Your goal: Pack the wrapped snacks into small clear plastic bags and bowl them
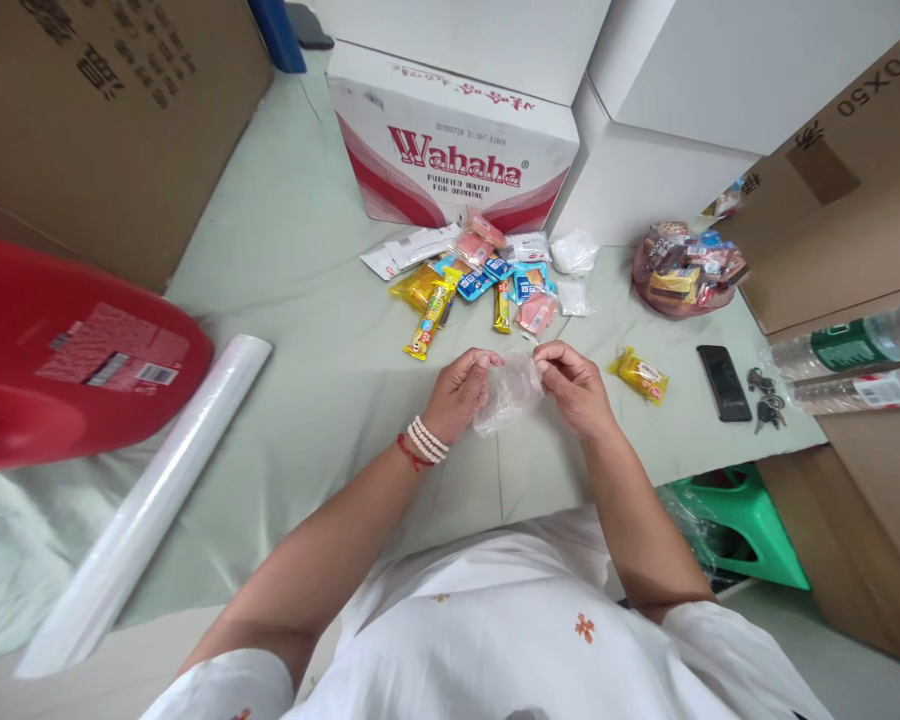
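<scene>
Between my two hands a clear plastic bag [508,393] is stretched by its upper edge. My left hand [461,388], with beads at the wrist, pinches the bag's left side. The fingers of my right hand [570,385] are closed on its right corner. Just beyond lies a pile of packaged snacks, among them a yellow snack bar [429,318], blue packets [529,283], a pink packet [537,314] and a white packet [572,252]. To the right of my right hand rests a yellow wrapped snack [640,375], apart from the pile.
A Wahaha water carton [457,150] stands behind the pile. On the right are a bowl of snacks [656,298], a phone [724,383], keys [768,410] and plastic bottles [862,340]. A plastic roll [157,490] and a red container [75,350] occupy the left.
</scene>
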### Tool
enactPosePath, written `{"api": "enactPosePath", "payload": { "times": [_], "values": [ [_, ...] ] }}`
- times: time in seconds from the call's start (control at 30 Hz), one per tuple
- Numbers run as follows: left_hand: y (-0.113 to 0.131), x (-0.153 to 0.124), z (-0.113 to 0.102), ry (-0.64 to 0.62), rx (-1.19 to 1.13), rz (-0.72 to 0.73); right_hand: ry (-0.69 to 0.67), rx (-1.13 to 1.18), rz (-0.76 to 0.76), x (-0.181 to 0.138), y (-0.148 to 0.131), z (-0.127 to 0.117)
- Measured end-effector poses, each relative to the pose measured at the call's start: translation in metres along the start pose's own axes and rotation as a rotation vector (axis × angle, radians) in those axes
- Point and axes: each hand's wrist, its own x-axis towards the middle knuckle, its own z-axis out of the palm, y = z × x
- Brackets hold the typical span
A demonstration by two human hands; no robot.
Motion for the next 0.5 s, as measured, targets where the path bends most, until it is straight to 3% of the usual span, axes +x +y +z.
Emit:
{"api": "enactPosePath", "payload": {
  "times": [0.13, 0.27, 0.37, 0.5],
  "values": [
    [0.003, -0.001, -0.001, -0.065, 0.025, -0.012, 0.014, -0.034, 0.003, -0.001, -0.002, -0.003],
    [0.002, -0.003, 0.0, -0.153, 0.044, -0.022, -0.028, -0.135, -0.149, 0.003, -0.01, -0.002],
    [0.0, -0.003, -0.001, -0.147, 0.039, -0.03, 0.012, -0.171, -0.194, 0.004, -0.011, -0.002],
    [-0.001, -0.001, -0.004, -0.107, 0.031, -0.018, 0.097, -0.208, -0.132, -0.003, -0.003, -0.006]
  ]
}}
